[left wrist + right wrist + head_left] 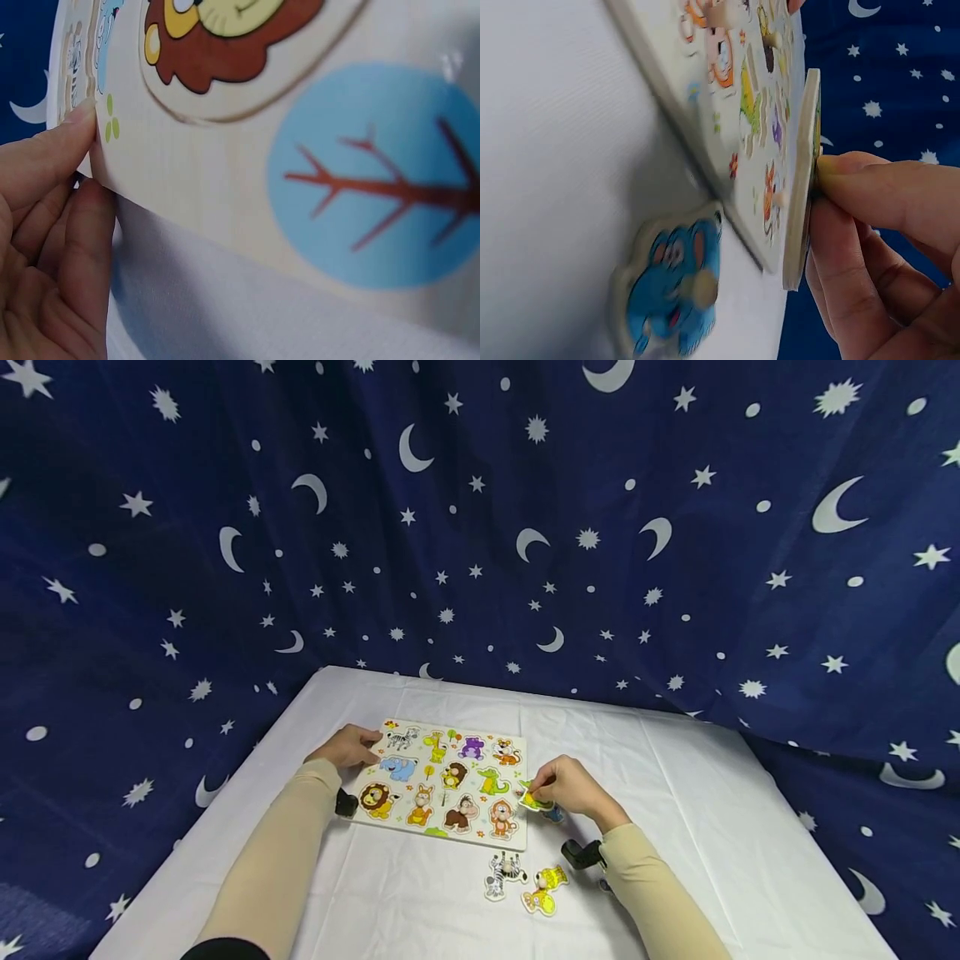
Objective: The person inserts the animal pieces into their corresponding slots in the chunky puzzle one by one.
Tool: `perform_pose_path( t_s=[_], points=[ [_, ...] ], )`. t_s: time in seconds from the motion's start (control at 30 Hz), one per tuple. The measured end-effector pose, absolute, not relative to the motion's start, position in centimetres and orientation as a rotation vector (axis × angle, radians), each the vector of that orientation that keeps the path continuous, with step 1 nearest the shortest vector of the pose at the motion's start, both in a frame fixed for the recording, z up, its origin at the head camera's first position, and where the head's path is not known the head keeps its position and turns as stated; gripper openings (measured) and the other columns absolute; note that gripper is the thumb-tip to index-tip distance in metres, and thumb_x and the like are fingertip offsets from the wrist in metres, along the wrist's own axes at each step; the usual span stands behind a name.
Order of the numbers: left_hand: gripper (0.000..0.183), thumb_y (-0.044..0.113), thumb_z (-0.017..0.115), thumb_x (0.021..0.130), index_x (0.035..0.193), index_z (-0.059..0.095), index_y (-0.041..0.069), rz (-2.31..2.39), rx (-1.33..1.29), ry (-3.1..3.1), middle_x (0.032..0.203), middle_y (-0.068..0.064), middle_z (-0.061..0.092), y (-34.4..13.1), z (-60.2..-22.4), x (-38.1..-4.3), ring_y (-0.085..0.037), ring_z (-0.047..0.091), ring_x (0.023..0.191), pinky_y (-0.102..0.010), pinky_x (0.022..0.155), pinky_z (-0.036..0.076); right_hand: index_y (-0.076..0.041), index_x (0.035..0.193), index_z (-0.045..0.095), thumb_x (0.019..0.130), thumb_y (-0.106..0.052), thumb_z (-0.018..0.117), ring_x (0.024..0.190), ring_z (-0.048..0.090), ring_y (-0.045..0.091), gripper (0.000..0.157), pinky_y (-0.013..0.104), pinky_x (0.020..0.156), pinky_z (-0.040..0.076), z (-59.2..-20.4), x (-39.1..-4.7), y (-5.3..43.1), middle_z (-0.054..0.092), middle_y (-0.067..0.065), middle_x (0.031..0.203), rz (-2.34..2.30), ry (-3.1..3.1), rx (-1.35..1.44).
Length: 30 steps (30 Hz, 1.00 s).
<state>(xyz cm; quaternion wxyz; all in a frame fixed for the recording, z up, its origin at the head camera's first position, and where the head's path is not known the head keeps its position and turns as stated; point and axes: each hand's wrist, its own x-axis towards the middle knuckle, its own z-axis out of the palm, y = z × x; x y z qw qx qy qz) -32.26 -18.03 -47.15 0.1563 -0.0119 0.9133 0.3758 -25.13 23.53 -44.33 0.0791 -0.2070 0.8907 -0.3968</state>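
Observation:
My left hand (347, 748) holds the left edge of a wooden animal puzzle board (472, 837), its thumb on top and fingers at the underside in the left wrist view. Off the board's right edge, my right hand (570, 789) pinches a green crocodile puzzle piece (534, 799). The right wrist view shows that piece (801, 187) edge-on and raised, its picture mostly hidden. Below it on the cloth lies a blue elephant piece (676, 289) with a round knob. Lion (377, 800), kangaroo, gorilla and monkey pieces sit in the board's front row.
In front of the board lie a zebra piece (504, 877) and a yellow giraffe piece (542, 895). Another piece (604, 886) is partly hidden by the right sleeve. White cloth (675, 793) covers the table; a blue star-patterned curtain (480, 510) hangs behind.

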Motion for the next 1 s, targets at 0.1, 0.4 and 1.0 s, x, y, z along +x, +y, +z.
perform_pose_path(
  t_s=[0.1,0.4,1.0],
  points=[
    [0.063,0.009,0.075,0.088,0.145,0.049,0.002,1.084,-0.035,2.61,0.157,-0.016,0.04,-18.2,-47.3,-32.3,-0.038,0.031,0.148,-0.05,0.12,0.033,0.003,0.078,0.076,0.082,0.002,0.075,0.062,0.061,0.008,0.004,0.023,0.055,0.051,-44.2,-25.6,22.7,0.076,0.011,0.078,-1.194,2.666,-0.602],
    [0.063,0.008,0.074,0.089,0.146,0.049,0.002,1.088,-0.053,2.609,0.157,-0.016,0.04,-18.1,-47.1,-32.2,-0.038,0.031,0.149,-0.05,0.12,0.032,0.0,0.078,0.076,0.082,0.004,0.075,0.066,0.063,0.008,0.005,0.025,0.06,0.053,-44.0,-27.0,20.6,0.076,0.01,0.081,-1.196,2.674,-0.572],
    [0.062,0.007,0.074,0.088,0.145,0.05,0.0,1.095,-0.035,2.625,0.156,-0.017,0.042,-18.1,-47.7,-32.3,-0.039,0.033,0.148,-0.051,0.12,0.032,-0.003,0.073,0.076,0.077,0.005,0.077,0.06,0.055,0.008,0.009,0.021,0.053,0.047,-45.2,-28.2,17.5,0.074,0.009,0.079,-1.122,2.712,-0.541]
  ],
)
